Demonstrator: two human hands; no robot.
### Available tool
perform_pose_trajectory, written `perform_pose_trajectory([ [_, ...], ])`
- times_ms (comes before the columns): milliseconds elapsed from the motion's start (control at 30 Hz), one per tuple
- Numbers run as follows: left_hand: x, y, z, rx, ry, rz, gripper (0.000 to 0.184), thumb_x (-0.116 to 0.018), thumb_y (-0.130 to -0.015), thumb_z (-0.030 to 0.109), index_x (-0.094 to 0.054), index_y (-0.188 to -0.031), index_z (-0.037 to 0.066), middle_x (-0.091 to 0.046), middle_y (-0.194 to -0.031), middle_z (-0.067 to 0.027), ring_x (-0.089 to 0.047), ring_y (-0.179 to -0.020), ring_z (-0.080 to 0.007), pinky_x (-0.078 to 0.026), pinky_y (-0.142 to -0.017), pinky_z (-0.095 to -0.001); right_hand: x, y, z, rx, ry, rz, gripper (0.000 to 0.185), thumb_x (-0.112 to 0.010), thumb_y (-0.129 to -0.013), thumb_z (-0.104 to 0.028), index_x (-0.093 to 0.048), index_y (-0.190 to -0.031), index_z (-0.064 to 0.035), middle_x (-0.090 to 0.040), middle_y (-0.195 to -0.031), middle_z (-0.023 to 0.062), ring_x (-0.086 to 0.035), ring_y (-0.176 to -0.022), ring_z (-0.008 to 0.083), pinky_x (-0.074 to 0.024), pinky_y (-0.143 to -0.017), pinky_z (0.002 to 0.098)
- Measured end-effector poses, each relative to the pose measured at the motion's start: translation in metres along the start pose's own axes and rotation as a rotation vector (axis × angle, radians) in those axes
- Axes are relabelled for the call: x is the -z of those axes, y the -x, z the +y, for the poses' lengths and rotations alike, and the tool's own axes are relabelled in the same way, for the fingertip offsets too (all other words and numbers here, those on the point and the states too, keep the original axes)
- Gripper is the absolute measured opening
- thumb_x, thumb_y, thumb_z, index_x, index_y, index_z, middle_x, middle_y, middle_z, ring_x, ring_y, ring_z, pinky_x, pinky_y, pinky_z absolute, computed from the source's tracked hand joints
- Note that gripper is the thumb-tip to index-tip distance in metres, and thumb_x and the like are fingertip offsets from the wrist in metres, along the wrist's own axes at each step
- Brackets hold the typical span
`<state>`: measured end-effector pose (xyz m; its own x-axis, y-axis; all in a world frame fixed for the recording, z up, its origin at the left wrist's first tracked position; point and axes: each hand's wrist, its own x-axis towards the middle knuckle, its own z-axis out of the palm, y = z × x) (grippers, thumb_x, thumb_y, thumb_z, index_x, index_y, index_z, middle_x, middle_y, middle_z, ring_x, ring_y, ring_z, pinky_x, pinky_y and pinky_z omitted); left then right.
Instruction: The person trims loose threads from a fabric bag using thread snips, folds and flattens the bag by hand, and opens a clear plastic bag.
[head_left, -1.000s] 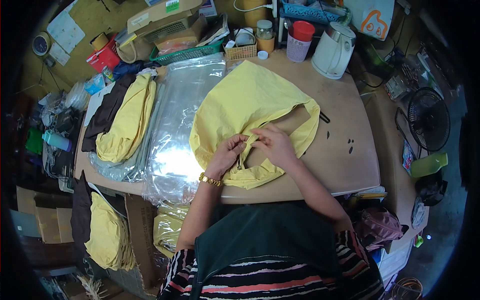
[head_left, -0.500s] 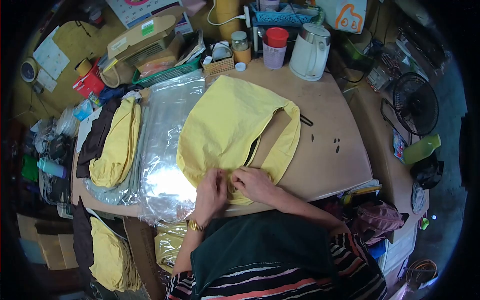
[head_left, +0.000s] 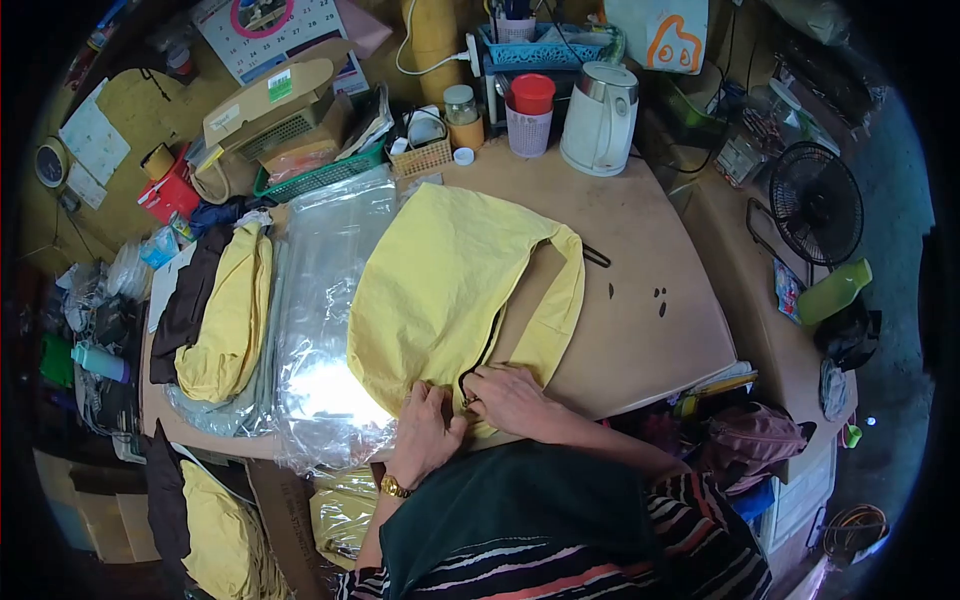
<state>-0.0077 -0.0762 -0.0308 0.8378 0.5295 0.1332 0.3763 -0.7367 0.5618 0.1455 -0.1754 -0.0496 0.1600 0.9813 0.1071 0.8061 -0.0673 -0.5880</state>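
Note:
A yellow cloth bag (head_left: pixel 430 285) lies flat on the brown table, its strap looping to the right and a dark zipper running along its opening. My left hand (head_left: pixel 425 435), with a gold watch at the wrist, rests on the bag's lower edge near the table's front; its fingers are bent, and whether they pinch the cloth is unclear. Just to the right, my right hand (head_left: pixel 505 400) is closed at the lower end of the zipper, thumb and fingers together on the bag. The lowest part of the bag is hidden behind both hands.
Clear plastic sheets (head_left: pixel 325 300) lie left of the bag, beside folded yellow and dark cloth (head_left: pixel 230 320). Along the back stand a white kettle (head_left: pixel 600 120), a cup with a red lid (head_left: pixel 530 115) and a green basket (head_left: pixel 320 175). A black fan (head_left: pixel 815 205) is at the right.
The bag has shifted down and left in view, along with the table. Both hands have moved from the strap's end to the bag's lower edge, and the bag lies flatter.

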Motion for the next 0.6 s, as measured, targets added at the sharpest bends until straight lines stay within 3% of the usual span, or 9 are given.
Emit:
perform_pose_trajectory([
  [100, 0.003, 0.001, -0.013, -0.058, -0.093, -0.225, 0.021, -0.062, -0.077, 0.020, -0.060, -0.086, 0.001, -0.057, -0.084, -0.0187, -0.059, -0.078, -0.0381, -0.049, -0.073, -0.0446, 0.028, -0.003, 0.006, -0.093, -0.176, -0.015, 0.027, -0.070, -0.076, -0.016, -0.061, -0.099, -0.0057, -0.060, -0.097, 0.0131, -0.060, -0.093, 0.0331, -0.0468, -0.080, 0.0460],
  [167, 0.018, 0.007, -0.016, 0.028, -0.190, -0.276, 0.020, -0.064, -0.078, 0.021, -0.062, -0.083, 0.003, -0.060, -0.084, -0.0169, -0.061, -0.079, -0.0368, -0.050, -0.070, -0.0446, 0.048, -0.006, 0.047, 0.006, 0.162, 0.596, 0.034, -0.071, -0.075, -0.019, -0.060, -0.105, -0.0079, -0.058, -0.105, 0.0132, -0.056, -0.102, 0.0325, -0.0428, -0.086, 0.0453],
  [200, 0.029, 0.009, -0.012, 0.115, -0.287, -0.320, 0.019, -0.066, -0.079, 0.023, -0.063, -0.081, 0.005, -0.063, -0.084, -0.0150, -0.063, -0.079, -0.0355, -0.050, -0.068, -0.0447, 0.073, -0.006, 0.060, -0.216, 0.294, 0.618, 0.039, -0.072, -0.075, -0.020, -0.057, -0.109, -0.0091, -0.056, -0.111, 0.0140, -0.052, -0.107, 0.0336, -0.0397, -0.090, 0.0442],
  [233, 0.055, 0.005, 0.006, 0.166, -0.289, -0.336, 0.023, -0.070, -0.081, 0.026, -0.062, -0.083, 0.005, -0.064, -0.086, -0.0123, -0.063, -0.082, -0.0335, -0.051, -0.068, -0.0427, 0.096, -0.005, 0.077, -0.282, 0.334, 0.747, 0.047, -0.075, -0.075, -0.021, -0.055, -0.116, -0.0080, -0.056, -0.112, 0.0154, -0.053, -0.106, 0.0349, -0.0409, -0.090, 0.0446],
  [300, 0.065, -0.017, 0.027, 0.056, -0.223, -0.183, 0.023, -0.072, -0.080, 0.025, -0.062, -0.086, 0.006, -0.064, -0.087, -0.0117, -0.063, -0.082, -0.0331, -0.051, -0.069, -0.0422, 0.118, -0.004, 0.147, -0.360, 0.102, 0.830, 0.047, -0.077, -0.076, -0.020, -0.056, -0.115, -0.0052, -0.056, -0.112, 0.0163, -0.053, -0.107, 0.0359, -0.0419, -0.092, 0.0449],
  [333, 0.064, -0.030, 0.036, -0.054, -0.160, -0.030, 0.024, -0.074, -0.079, 0.025, -0.062, -0.088, 0.006, -0.064, -0.087, -0.0111, -0.063, -0.082, -0.0327, -0.051, -0.070, -0.0416, 0.126, -0.003, 0.169, -0.361, 0.102, 0.825, 0.047, -0.077, -0.076, -0.020, -0.056, -0.115, -0.0052, -0.056, -0.112, 0.0163, -0.053, -0.107, 0.0359, -0.0419, -0.092, 0.0449],
  [400, 0.051, -0.062, 0.051, -0.193, -0.087, 0.018, 0.022, -0.074, -0.079, 0.021, -0.061, -0.091, 0.006, -0.063, -0.087, -0.0097, -0.063, -0.085, -0.0315, -0.051, -0.073, -0.0412, 0.132, -0.002, 0.198, -0.514, 0.259, 0.672, 0.038, -0.075, -0.078, -0.015, -0.060, -0.110, -0.0026, -0.057, -0.113, 0.0166, -0.052, -0.108, 0.0368, -0.0425, -0.094, 0.0453],
  [500, 0.014, -0.113, 0.064, -0.319, -0.062, 0.033, 0.027, -0.075, -0.078, 0.021, -0.061, -0.095, 0.005, -0.061, -0.095, -0.0126, -0.060, -0.092, -0.0323, -0.050, -0.077, -0.0406, 0.118, -0.002, 0.204, -0.306, 0.321, 0.457, 0.029, -0.073, -0.079, -0.014, -0.064, -0.104, -0.0025, -0.056, -0.116, 0.0172, -0.053, -0.108, 0.0358, -0.0430, -0.095, 0.0437],
  [600, -0.030, -0.159, 0.067, -0.406, -0.097, 0.086, 0.044, -0.079, -0.074, 0.023, -0.058, -0.110, 0.007, -0.055, -0.109, -0.0139, -0.055, -0.102, -0.0334, -0.047, -0.084, -0.0425, 0.109, -0.009, 0.220, -0.397, 0.575, 0.423, 0.026, -0.071, -0.081, -0.015, -0.064, -0.102, -0.0014, -0.060, -0.107, 0.0182, -0.058, -0.100, 0.0341, -0.0458, -0.092, 0.0428],
])
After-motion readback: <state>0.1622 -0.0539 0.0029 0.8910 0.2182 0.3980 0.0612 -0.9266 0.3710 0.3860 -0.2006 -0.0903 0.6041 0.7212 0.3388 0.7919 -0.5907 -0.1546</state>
